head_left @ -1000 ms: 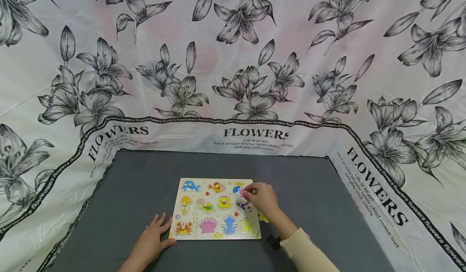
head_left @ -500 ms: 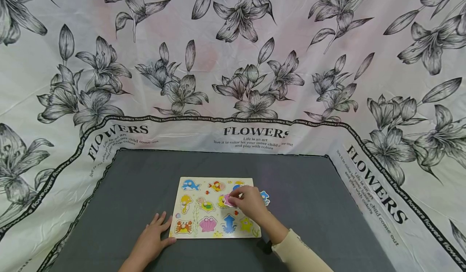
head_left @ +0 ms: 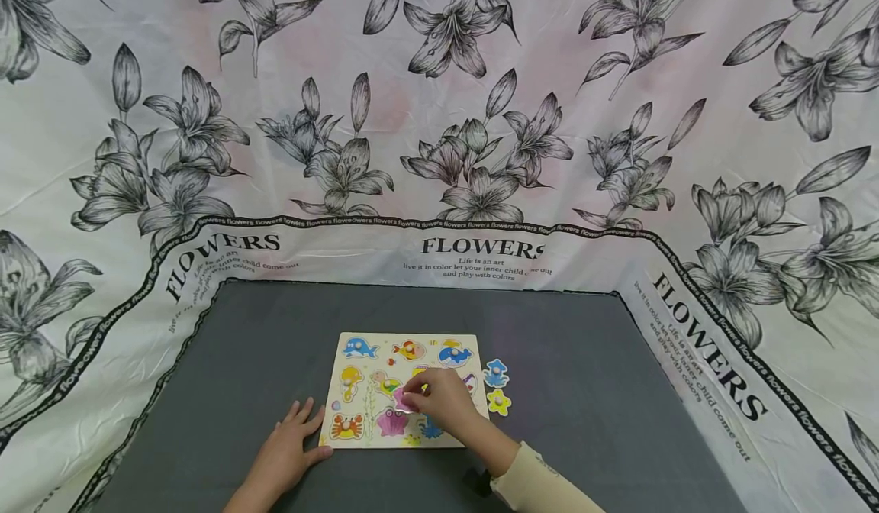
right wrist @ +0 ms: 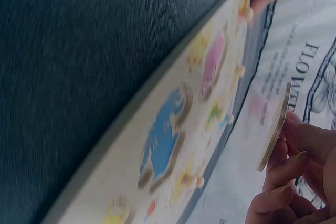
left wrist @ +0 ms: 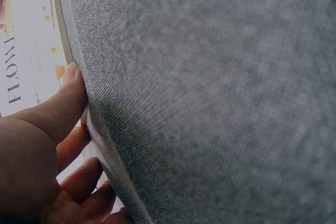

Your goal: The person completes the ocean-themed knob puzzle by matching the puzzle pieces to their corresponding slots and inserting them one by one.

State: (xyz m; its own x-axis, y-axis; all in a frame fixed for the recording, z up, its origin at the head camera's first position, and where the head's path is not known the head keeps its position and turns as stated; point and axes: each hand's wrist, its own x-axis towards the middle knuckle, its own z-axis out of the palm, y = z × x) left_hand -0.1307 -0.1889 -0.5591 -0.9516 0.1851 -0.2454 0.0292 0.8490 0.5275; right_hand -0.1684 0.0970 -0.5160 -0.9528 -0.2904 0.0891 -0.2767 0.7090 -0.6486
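Note:
A wooden peg puzzle board [head_left: 384,337] with sea animals lies on the dark grey table. Above its lower middle, my right hand [head_left: 442,400] pinches a pink puzzle piece [head_left: 401,401] between thumb and fingers. The right wrist view shows this thin puzzle piece [right wrist: 274,135] edge-on, apart from the board. Just below it lie the pink shell recess [head_left: 391,424] and, partly covered by the hand, the blue squid-shaped recess [right wrist: 165,135]. My left hand [head_left: 288,448], fingers spread, touches the board's lower left edge; its thumb [left wrist: 71,85] lies against the rim.
Right of the board lie a blue squid-like piece [head_left: 496,373] and a yellow star piece [head_left: 499,402]. Knobbed pieces such as a whale [head_left: 360,347] and a crab [head_left: 346,427] sit in the board. A flower-printed cloth [head_left: 481,154] rises behind the table [head_left: 584,360].
My right hand has carried the pink piece leftward and toward the near side, from the board's upper right to above the shell recess. The left hand stays at the board's edge.

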